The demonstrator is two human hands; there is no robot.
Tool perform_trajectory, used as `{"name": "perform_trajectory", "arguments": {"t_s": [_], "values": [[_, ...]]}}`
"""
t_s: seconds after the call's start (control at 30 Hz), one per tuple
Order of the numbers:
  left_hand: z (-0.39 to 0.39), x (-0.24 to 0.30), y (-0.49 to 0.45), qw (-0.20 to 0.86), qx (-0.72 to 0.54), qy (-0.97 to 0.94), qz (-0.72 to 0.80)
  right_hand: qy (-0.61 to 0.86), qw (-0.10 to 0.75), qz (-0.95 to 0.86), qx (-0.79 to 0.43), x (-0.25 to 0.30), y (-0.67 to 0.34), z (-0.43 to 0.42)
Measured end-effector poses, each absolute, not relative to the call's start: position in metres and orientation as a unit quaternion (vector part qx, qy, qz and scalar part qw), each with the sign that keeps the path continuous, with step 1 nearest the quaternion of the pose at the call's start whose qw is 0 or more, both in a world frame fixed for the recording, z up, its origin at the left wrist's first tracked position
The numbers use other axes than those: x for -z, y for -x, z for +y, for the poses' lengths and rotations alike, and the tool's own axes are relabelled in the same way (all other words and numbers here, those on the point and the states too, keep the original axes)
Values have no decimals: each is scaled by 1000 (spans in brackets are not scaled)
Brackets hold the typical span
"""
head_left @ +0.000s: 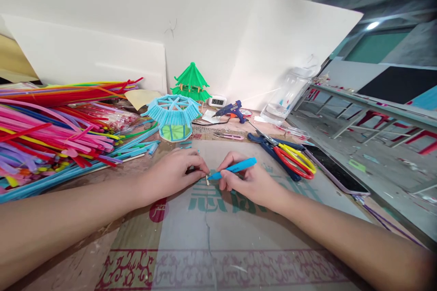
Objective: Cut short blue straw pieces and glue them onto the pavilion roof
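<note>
My left hand (179,170) rests on the cardboard sheet (239,236), its fingers pinched on a small pale stick piece (207,180). My right hand (247,182) grips a blue craft knife (234,168) like a pen. The knife's tip points left and touches the small stick piece between the two hands. Both forearms lie across the sheet.
A heap of coloured straws (51,127) fills the left. Behind stand a light blue straw pavilion (174,116) and a green straw tree (191,82). A blue glue gun (232,110), scissors (290,154), a phone (334,170) and a clear jar (287,95) lie to the right.
</note>
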State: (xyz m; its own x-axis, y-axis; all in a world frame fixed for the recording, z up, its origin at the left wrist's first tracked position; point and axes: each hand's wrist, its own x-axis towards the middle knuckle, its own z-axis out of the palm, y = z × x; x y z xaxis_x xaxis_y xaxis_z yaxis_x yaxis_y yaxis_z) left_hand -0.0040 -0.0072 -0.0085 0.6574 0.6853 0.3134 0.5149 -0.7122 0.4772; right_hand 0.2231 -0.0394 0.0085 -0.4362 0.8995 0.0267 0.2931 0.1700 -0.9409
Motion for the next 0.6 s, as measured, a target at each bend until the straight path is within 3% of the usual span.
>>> {"name": "perform_trajectory", "arguments": {"t_s": [0.6], "values": [[-6,9,4,178,-245,-892,335,421,294,-701,-494,-10,-223,-40]]}}
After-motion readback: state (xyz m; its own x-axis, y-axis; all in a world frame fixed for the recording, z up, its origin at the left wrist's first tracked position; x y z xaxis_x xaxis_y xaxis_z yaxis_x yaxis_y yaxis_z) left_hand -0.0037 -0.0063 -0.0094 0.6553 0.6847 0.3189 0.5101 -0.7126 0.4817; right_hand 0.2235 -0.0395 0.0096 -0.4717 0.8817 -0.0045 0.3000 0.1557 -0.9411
